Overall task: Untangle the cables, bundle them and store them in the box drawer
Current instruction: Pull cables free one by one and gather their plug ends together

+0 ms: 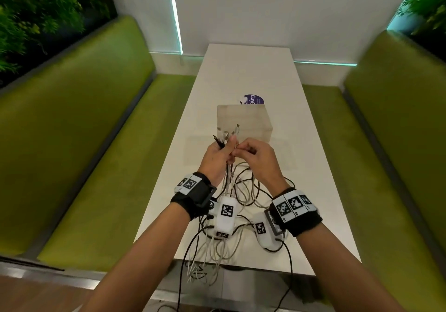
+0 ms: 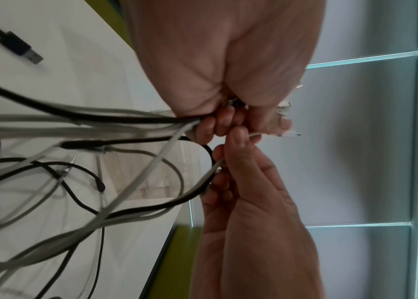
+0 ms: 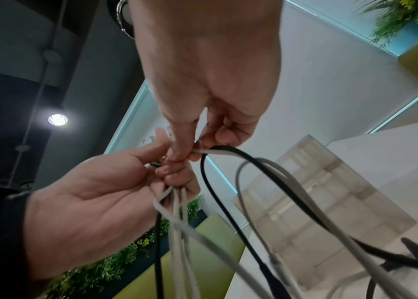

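Observation:
Above the white table [image 1: 243, 70], my left hand [image 1: 223, 153] grips a bunch of black and white cable ends [image 1: 226, 136], whose plugs stick up past its fingers. Close beside it, my right hand [image 1: 242, 151] pinches one white cable [image 3: 204, 150] just below the left fingers [image 2: 215, 123]. The rest of the cables [image 1: 241, 191] hang down in loose, crossed loops onto the table under my wrists; some trail over the near edge. The translucent box drawer [image 1: 243, 123] stands just beyond my hands, also seen in the right wrist view as box drawer [image 3: 318, 192].
A loose black USB plug [image 2: 21, 47] lies on the table. A purple round sticker [image 1: 253, 99] sits behind the box. Green benches [image 1: 84, 142] flank the narrow table on both sides, and a white wall closes its far end.

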{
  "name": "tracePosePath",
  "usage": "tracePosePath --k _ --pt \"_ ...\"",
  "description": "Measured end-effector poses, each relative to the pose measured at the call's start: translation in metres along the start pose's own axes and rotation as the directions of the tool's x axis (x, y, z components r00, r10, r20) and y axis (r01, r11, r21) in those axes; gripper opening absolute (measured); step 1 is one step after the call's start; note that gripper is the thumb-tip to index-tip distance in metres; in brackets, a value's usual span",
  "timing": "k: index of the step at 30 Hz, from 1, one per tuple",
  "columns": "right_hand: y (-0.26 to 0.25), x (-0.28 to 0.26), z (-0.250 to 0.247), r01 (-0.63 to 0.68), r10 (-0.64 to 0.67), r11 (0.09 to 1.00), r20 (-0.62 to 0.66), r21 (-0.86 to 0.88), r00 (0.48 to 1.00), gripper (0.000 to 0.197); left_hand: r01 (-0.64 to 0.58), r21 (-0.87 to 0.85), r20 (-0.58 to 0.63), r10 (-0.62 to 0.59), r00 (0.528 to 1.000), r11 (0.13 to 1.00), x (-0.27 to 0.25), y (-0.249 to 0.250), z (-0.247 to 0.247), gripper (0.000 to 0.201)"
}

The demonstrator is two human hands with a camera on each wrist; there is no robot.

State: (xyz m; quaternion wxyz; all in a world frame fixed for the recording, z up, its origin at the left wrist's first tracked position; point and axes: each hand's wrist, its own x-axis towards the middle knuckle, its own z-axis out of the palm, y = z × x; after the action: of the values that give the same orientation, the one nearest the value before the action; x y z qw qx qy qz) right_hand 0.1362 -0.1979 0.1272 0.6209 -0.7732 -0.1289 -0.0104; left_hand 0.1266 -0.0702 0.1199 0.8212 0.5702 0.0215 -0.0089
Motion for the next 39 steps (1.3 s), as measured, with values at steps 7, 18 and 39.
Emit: tracePosePath --k 7,18,39 --pt "0.003 -0.008 0.007 0.017 -0.016 1.000 0.042 -0.023 0.999 0.006 0.040 -0.137 -0.049 -0.047 0.998 0.990 -0.011 0.007 -0.005 0.017" --pt "0.006 0.003 0.001 -0.003 0.171 0.880 0.311 -0.475 0.935 0.030 0.035 -0.126 -0.128 -0.051 0.990 0.991 -0.017 0.013 0.000 0.026" --pt "0.036 0.013 -0.020 -0.381 0.364 0.920 0.159 0.095 0.918 0.033 0.036 0.222 -0.175 0.004 0.984 0.974 -0.036 0.032 -0.036 0.026"
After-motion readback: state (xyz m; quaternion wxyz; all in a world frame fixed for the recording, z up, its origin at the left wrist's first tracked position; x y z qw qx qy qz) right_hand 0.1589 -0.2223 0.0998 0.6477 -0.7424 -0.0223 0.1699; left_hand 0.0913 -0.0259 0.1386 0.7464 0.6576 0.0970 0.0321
